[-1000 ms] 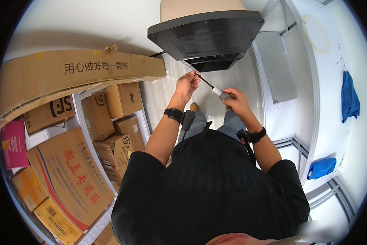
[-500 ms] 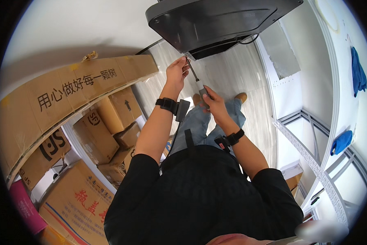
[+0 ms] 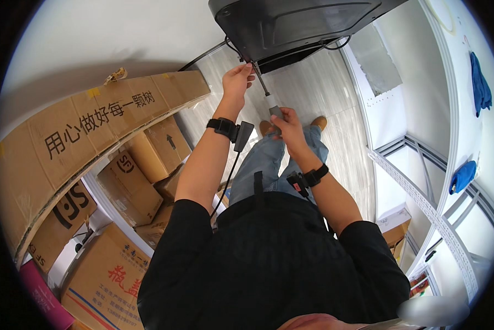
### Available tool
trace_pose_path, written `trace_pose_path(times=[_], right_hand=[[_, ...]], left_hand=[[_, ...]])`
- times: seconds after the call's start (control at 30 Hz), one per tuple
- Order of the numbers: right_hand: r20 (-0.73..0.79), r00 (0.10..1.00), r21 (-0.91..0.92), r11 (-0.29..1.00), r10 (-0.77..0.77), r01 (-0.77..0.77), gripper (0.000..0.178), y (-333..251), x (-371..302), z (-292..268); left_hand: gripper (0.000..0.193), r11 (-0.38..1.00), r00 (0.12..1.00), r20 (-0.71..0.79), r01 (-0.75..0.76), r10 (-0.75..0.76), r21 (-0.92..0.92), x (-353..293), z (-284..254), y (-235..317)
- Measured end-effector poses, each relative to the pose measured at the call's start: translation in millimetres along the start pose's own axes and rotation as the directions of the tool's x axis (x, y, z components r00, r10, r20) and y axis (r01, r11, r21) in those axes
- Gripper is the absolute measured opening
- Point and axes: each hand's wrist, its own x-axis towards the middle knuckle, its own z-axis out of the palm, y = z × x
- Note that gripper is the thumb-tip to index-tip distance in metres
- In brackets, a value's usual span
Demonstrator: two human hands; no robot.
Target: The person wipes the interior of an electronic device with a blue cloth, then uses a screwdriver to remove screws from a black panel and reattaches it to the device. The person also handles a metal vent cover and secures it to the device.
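Observation:
My right hand (image 3: 290,131) is wrapped round the grey handle of a screwdriver (image 3: 262,84), whose dark shaft slants up and left. At the shaft's far end, the fingers of my left hand (image 3: 236,82) are pinched together beside the tip, by the lower left corner of a large black casing (image 3: 296,30). Whatever lies between those fingertips is too small to make out. The casing has a smooth, ridged surface, and a black cable (image 3: 336,44) loops from its lower edge.
At left, cardboard boxes (image 3: 129,187) fill a shelf behind a long cardboard strip (image 3: 101,113). White shelving with a perforated metal rail (image 3: 409,190) stands at right, with blue cloths (image 3: 480,85) hanging on it. Light wood-look floor (image 3: 340,121) lies below.
My view has shifted slightly, so the casing sits a little higher and to the right. Both hands appear somewhat higher, with the screwdriver still between them at the casing's corner.

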Motion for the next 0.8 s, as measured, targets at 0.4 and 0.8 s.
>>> trace_pose_path(times=[0.4,0.8], right_hand=[[-0.105,0.907,-0.360,0.866,-0.407,0.347,0.043,19,9,-3],[-0.188,0.926,-0.359,0.901,-0.327,0.245,0.047,21,9,7]], left_hand=[[0.041,0.462,0.686,0.165,-0.628,0.708,0.627,13,-2,16],[0.036,0.417,0.704,0.132,-0.550,0.698,0.724,3,5,28]])
